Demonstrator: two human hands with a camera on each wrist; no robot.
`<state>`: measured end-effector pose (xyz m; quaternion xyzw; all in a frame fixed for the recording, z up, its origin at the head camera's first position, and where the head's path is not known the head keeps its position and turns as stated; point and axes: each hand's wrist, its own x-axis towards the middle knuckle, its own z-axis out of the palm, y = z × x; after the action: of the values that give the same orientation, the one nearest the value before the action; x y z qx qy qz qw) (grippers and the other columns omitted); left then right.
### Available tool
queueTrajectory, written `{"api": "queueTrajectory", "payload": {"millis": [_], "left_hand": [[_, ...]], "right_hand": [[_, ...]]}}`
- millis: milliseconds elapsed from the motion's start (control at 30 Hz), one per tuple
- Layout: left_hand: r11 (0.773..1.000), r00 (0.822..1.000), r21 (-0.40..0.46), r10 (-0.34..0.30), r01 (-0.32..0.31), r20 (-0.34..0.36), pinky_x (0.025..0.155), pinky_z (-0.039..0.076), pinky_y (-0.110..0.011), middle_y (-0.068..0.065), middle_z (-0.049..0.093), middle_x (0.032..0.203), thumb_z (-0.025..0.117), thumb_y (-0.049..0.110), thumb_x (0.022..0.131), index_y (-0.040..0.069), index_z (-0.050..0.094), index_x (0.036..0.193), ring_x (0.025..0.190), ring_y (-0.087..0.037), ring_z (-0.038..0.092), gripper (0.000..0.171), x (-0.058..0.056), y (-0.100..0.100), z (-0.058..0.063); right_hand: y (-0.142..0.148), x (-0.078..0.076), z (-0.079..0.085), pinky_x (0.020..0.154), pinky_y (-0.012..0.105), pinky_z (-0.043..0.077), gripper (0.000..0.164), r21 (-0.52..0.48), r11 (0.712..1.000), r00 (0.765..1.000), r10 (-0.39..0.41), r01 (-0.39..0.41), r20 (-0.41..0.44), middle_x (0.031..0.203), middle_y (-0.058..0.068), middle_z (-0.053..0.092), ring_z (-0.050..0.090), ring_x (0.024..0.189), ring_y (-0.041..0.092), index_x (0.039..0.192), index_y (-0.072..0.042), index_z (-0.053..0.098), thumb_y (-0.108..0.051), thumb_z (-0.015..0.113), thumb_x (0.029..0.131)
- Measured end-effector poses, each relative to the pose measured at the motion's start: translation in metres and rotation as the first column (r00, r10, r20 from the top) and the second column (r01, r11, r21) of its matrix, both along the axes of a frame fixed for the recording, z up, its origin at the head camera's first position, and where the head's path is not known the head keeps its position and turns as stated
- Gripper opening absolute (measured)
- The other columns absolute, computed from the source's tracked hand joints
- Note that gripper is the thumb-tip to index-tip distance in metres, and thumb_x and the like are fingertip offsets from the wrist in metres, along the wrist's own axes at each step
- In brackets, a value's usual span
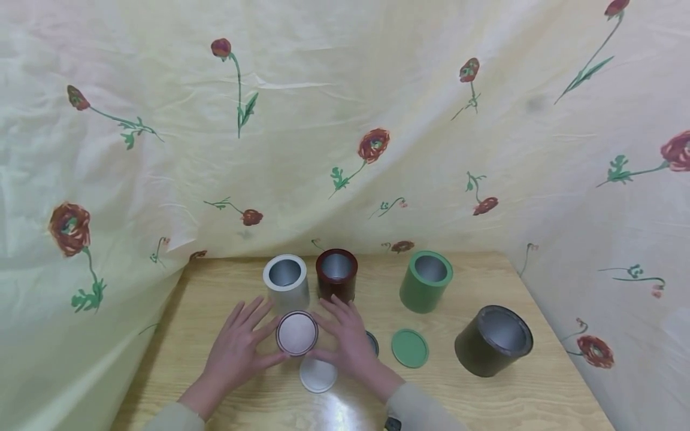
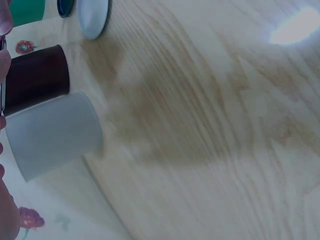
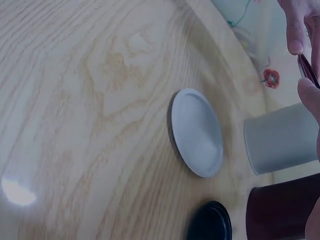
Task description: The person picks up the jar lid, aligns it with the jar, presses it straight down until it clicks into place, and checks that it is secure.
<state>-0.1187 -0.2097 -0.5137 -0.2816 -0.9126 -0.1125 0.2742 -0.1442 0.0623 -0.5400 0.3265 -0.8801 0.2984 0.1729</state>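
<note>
The red-rimmed lid (image 1: 297, 333) is held up off the tabletop (image 1: 259, 407), btwn the L hand (image 1: 239, 344) & the R hand (image 1: 347, 341). Its pale round face is turned to the head cam. In both wrist views, it is seen almost edge-on. The grip of each hand is filled by the lid: its rim is pinched by the L thumb & pointer finger on one side, & by the R thumb & pointer finger on the other. The other L fingers are spread out & pointed away.

The white lid (image 1: 318, 377) is laid flat on the wood, nr the R thumb & partly hidden by it. The dark lid (image 1: 373, 342) is mostly covered by the R hand in the head view; more of it is shown in the R wrist view, nr the white one.

Past the hands, the white can (image 1: 291, 296) & the dark red can (image 1: 336, 288) are set just beside each other, nr the cloth (image 1: 302, 108), which is dotted w/ red flowers. The green can (image 1: 422, 291) is placed farther R, w/ the green lid (image 1: 409, 348) laid flat in front. The black can (image 1: 482, 353) is placed farthest R. Grey insides are shown by all 4 cans.
</note>
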Motion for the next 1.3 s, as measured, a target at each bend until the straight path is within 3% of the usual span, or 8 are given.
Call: {"api": "queueTrajectory", "payload": {"millis": [233, 500, 700, 933, 1133, 1300], "left_hand": [[1.0, 1.0, -0.021, -0.012, 0.011, -0.013, 0.116, 0.04, -0.066, -0.016, 0.067, 0.145, 0.087, 0.066, 0.07, 0.014, 0.083, 0.118, 0.139, -0.041, 0.057, 0.071, -0.005, 0.009, 0.012], [0.999, 0.998, -0.026, -0.035, 0.034, -0.054, 0.118, 0.04, -0.066, -0.016, 0.066, 0.146, 0.083, 0.066, 0.074, 0.012, 0.083, 0.12, 0.14, -0.042, 0.057, 0.071, -0.014, 0.015, 0.026], [0.998, 0.995, -0.033, -0.053, 0.051, -0.089, 0.119, 0.04, -0.064, -0.017, 0.069, 0.142, 0.082, 0.067, 0.075, 0.012, 0.082, 0.122, 0.14, -0.04, 0.057, 0.072, -0.024, 0.023, 0.035], [0.995, 0.997, -0.098, -0.022, 0.016, -0.067, 0.123, 0.037, -0.061, -0.014, 0.065, 0.148, 0.091, 0.065, 0.071, 0.015, 0.081, 0.125, 0.143, -0.038, 0.055, 0.075, -0.035, 0.034, 0.047], [0.996, 0.997, -0.086, -0.034, 0.027, -0.07, 0.121, 0.04, -0.062, -0.015, 0.065, 0.147, 0.094, 0.062, 0.069, 0.014, 0.081, 0.125, 0.142, -0.039, 0.056, 0.075, -0.047, 0.041, 0.054], [0.996, 0.999, -0.082, -0.034, 0.031, -0.033, 0.125, 0.035, -0.061, -0.015, 0.065, 0.147, 0.095, 0.059, 0.071, 0.013, 0.08, 0.127, 0.143, -0.038, 0.054, 0.074, -0.056, 0.047, 0.062]], "right_hand": [[0.009, -0.002, 0.008, 0.116, 0.075, 0.036, 0.08, -0.038, 0.999, 0.998, -0.003, 0.001, -0.062, 0.152, 0.019, 0.059, 0.047, 0.146, 0.049, 0.136, -0.012, 0.074, -0.039, 0.102, 0.066], [0.018, -0.008, 0.024, 0.122, 0.072, 0.029, 0.077, -0.03, 0.999, 0.999, -0.014, 0.013, -0.041, 0.156, 0.017, 0.056, 0.043, 0.151, 0.044, 0.14, -0.013, 0.072, -0.041, 0.098, 0.073], [0.025, -0.015, 0.028, 0.118, 0.075, 0.034, 0.078, -0.037, 0.999, 0.992, -0.031, 0.026, -0.121, 0.153, 0.019, 0.059, 0.048, 0.147, 0.047, 0.136, -0.009, 0.075, -0.039, 0.101, 0.068], [0.035, -0.025, 0.036, 0.118, 0.075, 0.033, 0.077, -0.052, 0.998, 0.993, -0.045, 0.039, -0.108, 0.153, 0.021, 0.058, 0.047, 0.146, 0.049, 0.136, -0.009, 0.075, -0.036, 0.102, 0.069], [0.042, -0.035, 0.046, 0.121, 0.074, 0.03, 0.076, -0.037, 0.998, 0.993, -0.063, 0.059, -0.096, 0.155, 0.02, 0.057, 0.046, 0.148, 0.047, 0.137, -0.01, 0.074, -0.034, 0.102, 0.07], [0.048, -0.044, 0.051, 0.121, 0.074, 0.03, 0.075, -0.038, 0.998, 0.991, -0.06, 0.056, -0.116, 0.154, 0.02, 0.058, 0.048, 0.147, 0.048, 0.135, -0.008, 0.075, -0.034, 0.102, 0.07]]}}
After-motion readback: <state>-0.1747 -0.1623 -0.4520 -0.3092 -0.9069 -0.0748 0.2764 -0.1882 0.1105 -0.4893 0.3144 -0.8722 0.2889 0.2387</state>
